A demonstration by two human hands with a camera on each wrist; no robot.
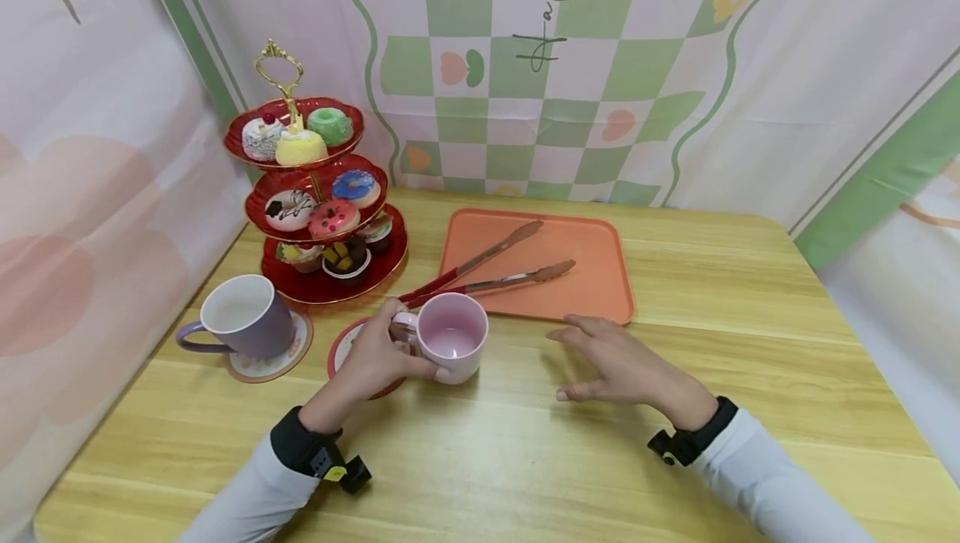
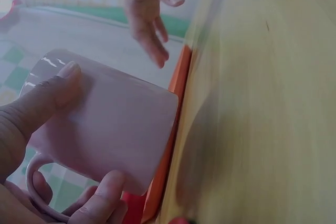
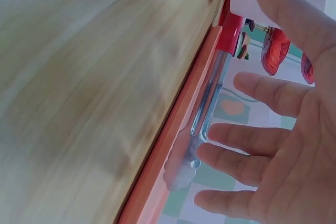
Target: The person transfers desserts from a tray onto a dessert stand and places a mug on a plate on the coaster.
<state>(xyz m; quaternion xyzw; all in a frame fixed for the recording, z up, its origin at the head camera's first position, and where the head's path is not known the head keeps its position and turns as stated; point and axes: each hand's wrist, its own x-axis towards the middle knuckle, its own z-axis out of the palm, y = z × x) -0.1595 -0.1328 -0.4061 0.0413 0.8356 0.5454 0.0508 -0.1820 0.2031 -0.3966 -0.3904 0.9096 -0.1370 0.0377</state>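
A pink mug (image 1: 452, 336) is held by my left hand (image 1: 375, 351), its thumb against the mug's side and its fingers at the handle. In the left wrist view the pink mug (image 2: 110, 119) hangs a little above the wood, its handle among the fingers. Partly behind the left hand lies a red-rimmed coaster (image 1: 341, 347). My right hand (image 1: 618, 364) hovers over the table to the right of the mug, holding nothing. In the right wrist view the right hand's (image 3: 283, 145) fingers are spread apart.
An orange tray (image 1: 600, 276) behind the hands bears red-handled tongs (image 1: 498, 281). To the left, a purple mug (image 1: 251, 322) stands on another coaster (image 1: 300, 347). A three-tier red stand (image 1: 390, 264) of cakes and doughnuts is at the back left. Printed cloth (image 1: 555, 77) hangs behind the table.
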